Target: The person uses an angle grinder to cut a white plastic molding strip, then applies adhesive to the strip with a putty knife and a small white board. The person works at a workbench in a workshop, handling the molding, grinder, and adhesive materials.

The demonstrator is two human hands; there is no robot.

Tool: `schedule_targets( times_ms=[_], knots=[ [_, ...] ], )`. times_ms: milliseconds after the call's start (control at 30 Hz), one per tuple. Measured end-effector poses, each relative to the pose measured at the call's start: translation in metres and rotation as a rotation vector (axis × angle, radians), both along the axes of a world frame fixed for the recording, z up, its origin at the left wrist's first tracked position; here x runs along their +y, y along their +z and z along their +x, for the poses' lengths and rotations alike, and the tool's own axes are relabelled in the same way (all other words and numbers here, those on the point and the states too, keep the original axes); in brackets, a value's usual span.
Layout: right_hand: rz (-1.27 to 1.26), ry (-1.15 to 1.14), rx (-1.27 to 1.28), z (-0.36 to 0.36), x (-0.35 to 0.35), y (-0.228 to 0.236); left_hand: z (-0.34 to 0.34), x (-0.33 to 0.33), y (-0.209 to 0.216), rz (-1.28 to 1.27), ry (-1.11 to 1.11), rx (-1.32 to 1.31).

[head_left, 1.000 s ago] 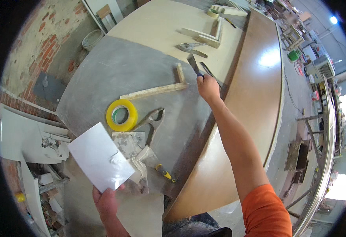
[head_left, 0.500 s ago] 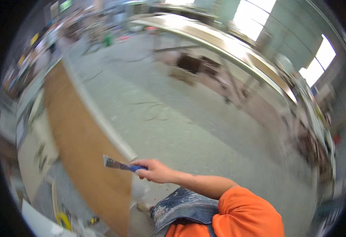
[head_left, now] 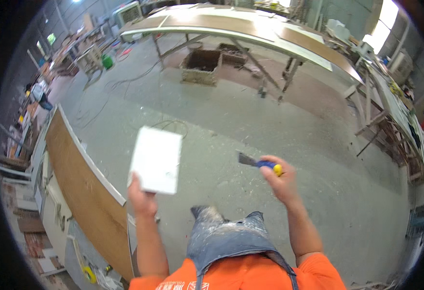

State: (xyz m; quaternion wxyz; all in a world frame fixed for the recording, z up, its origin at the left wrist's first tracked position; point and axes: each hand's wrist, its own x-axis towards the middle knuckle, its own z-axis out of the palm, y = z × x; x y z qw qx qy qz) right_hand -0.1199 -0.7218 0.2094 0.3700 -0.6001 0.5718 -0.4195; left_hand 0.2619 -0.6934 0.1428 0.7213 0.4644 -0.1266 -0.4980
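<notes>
White panel (head_left: 158, 157), probably rigid, is gripped by left hand (head_left: 142, 197). Scraper (head_left: 264, 164) is held in right hand (head_left: 282, 181), blade (head_left: 246, 159) pointed left.

A board (head_left: 157, 157) in the left hand (head_left: 143, 197), left of the scraper (head_left: 248, 160) in the right hand (head_left: 282, 182); farther left, a panel (head_left: 88, 193), beyond it a tape roll (head_left: 89, 274); ahead, a box (head_left: 198, 77) under a table (head_left: 212, 33)

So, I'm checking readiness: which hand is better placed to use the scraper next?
Probably the right hand: it grips the scraper, blade uncovered, while the left hand holds the white panel.
</notes>
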Motion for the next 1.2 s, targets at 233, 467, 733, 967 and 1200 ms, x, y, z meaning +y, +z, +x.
schedule_targets(
  times_ms=[233, 467, 733, 967, 1200],
  knots=[
    [-0.718, -0.116, 0.215, -0.034, 0.005, 0.166, -0.158, -0.125, 0.010, -0.044, -0.301, -0.383],
    [-0.414, -0.361, 0.351, -0.085, -0.085, 0.055, -0.291, -0.218, 0.020, -0.280, -0.529, -0.835],
    [-0.231, -0.461, 0.604, -0.163, -0.047, 0.055, -0.433, -0.214, 0.051, -0.350, -0.856, -0.799],
    [-0.281, -0.999, 0.158, -0.373, 0.032, 0.092, -0.611, -0.210, 0.053, -0.347, -1.047, -0.767],
    [-0.466, -0.646, 0.401, -0.562, 0.031, 0.123, -0.846, -0.173, 0.092, -0.385, -1.032, -0.799]
  ],
)
